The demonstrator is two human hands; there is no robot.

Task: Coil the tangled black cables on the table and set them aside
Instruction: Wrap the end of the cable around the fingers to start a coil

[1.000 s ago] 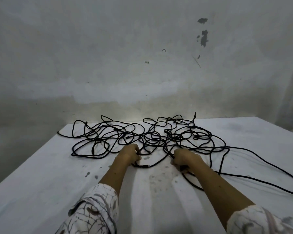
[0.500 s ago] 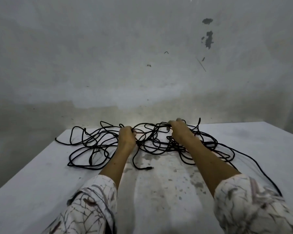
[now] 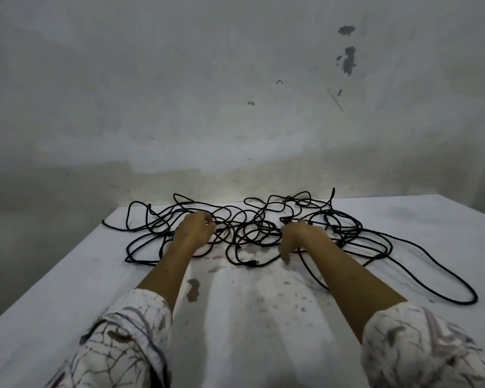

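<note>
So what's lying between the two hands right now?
Head view: tangled loops of the black cables cross between the left hand and right hand.

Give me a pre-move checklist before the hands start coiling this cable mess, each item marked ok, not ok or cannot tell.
1. Cables on the table: ok. The black cables lie spread on the white table.
2. Tangle loosened: not ok. Loops cross each other all through the middle.
3. Free end found: ok. A plug end lies at the near edge between the hands.
4. Left hand has a strand: cannot tell. Its fingers curl into the pile, hidden behind the hand.
5. Right hand has a strand: cannot tell. Its fingers point down over the cables.
6. Long loop at right clear of the edge: ok.
</note>
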